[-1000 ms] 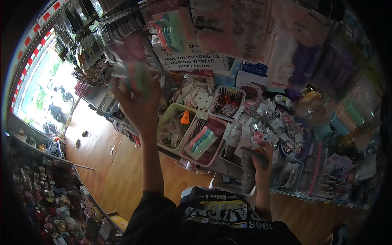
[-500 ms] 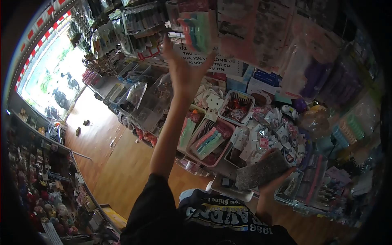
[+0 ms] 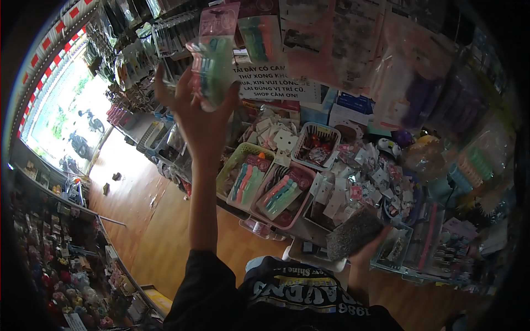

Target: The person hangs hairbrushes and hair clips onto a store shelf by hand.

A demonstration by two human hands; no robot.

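Observation:
My left hand (image 3: 199,118) is raised among hanging goods, its fingers spread around the lower part of a clear pack of pastel hair clips (image 3: 215,69). The pack has a pink header card, and its lower end lies between my thumb and fingers; no firm grip shows. Behind it hangs a similar clip pack (image 3: 260,41). Low on the right, my right hand (image 3: 369,251) is closed on a speckled grey cloth (image 3: 353,234) that looks folded. My right fingers are partly hidden by the cloth.
Below stand a green basket (image 3: 222,182) and a pink basket (image 3: 287,225) with clip packs, and a white basket (image 3: 338,135) of red items. Many small carded goods (image 3: 364,176) lie to the right. A printed sign (image 3: 273,83) hangs behind. Wooden floor (image 3: 165,231) shows left.
My left hand has moved left, and the front clip pack has shifted left with it, uncovering the pack behind. The grey cloth in my right hand has turned slightly.

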